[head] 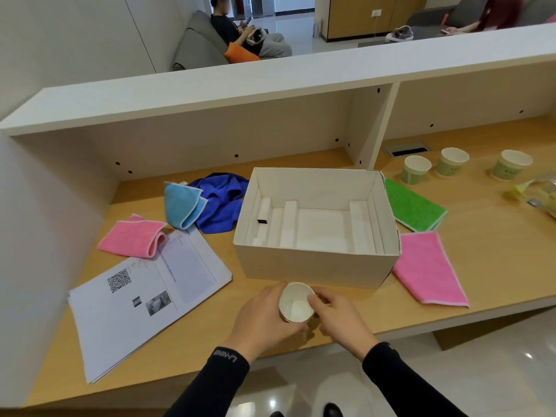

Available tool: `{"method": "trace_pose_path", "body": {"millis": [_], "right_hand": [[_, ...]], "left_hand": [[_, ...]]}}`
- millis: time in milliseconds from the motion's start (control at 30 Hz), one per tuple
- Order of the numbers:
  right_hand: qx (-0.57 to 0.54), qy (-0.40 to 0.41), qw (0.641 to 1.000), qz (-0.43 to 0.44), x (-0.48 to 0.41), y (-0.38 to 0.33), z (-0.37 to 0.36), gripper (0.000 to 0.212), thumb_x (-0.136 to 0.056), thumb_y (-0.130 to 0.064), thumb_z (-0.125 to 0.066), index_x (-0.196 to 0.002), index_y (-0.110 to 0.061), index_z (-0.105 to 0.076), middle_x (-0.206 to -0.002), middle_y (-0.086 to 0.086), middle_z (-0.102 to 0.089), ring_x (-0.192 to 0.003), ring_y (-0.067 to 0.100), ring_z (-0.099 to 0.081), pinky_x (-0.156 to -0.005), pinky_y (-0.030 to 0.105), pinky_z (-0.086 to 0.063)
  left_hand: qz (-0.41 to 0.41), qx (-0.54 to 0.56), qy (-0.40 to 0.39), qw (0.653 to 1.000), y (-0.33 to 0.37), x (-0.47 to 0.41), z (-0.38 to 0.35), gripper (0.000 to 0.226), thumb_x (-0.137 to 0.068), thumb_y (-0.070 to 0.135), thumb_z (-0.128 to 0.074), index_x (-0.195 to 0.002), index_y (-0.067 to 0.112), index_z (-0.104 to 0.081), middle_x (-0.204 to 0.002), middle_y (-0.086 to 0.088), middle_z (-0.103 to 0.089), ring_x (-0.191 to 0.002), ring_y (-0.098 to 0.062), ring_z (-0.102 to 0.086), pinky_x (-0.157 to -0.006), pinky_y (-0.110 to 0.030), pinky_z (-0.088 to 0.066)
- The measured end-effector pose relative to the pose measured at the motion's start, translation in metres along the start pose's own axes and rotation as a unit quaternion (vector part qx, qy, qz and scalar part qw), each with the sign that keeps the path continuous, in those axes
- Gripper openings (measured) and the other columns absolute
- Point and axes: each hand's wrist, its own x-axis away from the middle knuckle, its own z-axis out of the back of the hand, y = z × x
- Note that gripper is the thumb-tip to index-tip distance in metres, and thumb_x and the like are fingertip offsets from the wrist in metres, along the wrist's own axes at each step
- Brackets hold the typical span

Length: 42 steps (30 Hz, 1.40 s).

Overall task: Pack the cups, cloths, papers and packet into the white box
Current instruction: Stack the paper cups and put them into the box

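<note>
One cup (296, 302): paper, round, white inside, upright just before the near wall of the box (313, 267).
Fingers: left hand (264, 317) curls round its side, right hand (340, 317) grips the rim, likely steadying it for the lift.
Box: white card, open-topped, ribbed insert, nothing inside.
Other cups (452, 162): three, green-printed, far right on the desk (481, 251).
Cloths (427, 266): soft, flanking the box.
</note>
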Motion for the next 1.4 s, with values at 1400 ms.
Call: {"method": "trace_pose_path", "body": {"millis": [1400], "right_hand": [[0.146,-0.033,0.982,-0.116,-0.114,-0.069,0.075,0.035,-0.088,-0.002,-0.039,-0.117,0.0,-0.058,-0.1,0.018,-0.064,-0.084,0.026,-0.061,-0.058,0.024,-0.048]], "left_hand": [[0.041,-0.069,-0.189,0.979,0.055,-0.152,0.04,0.075,-0.08,0.03,-0.071,-0.142,0.01,-0.034,-0.145,-0.008,-0.044,-0.126,-0.025,-0.048,-0.102,-0.034,-0.041]]}}
